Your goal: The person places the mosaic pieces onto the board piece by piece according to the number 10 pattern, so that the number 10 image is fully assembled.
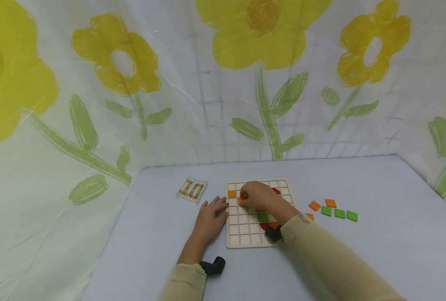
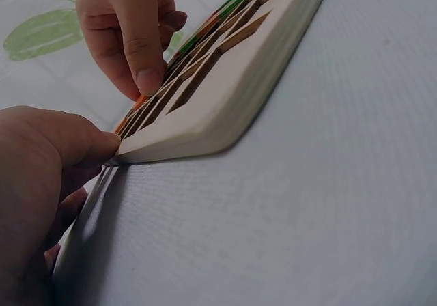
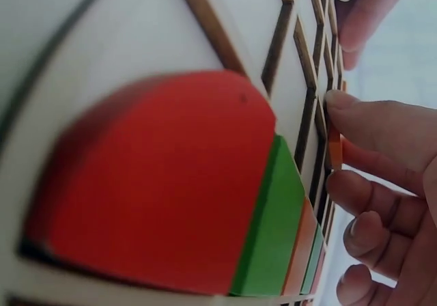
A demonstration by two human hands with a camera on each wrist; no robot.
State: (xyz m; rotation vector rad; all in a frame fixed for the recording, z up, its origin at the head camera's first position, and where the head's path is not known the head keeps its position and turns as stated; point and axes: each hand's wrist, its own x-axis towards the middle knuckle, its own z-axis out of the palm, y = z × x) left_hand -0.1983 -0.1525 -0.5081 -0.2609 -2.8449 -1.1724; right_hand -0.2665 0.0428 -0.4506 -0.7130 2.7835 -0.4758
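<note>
We see a pale wooden grid board [image 1: 259,213] carrying orange, green and red tiles. Loose tiles [image 1: 332,208] are orange and green. The card [image 1: 191,190] seems checked green-orange. Yellow flowers pattern the white backdrop [image 1: 223,75].

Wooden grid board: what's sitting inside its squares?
The board holds orange tiles, a green tile and red pieces. The right hand covers several squares.

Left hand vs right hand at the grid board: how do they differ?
The left hand rests with fingers extended against the grid board's left edge, holding nothing; the right hand reaches over the board and pinches an orange tile. Left stays on the table; right is above the cells. Both wear beige sleeves.
</note>
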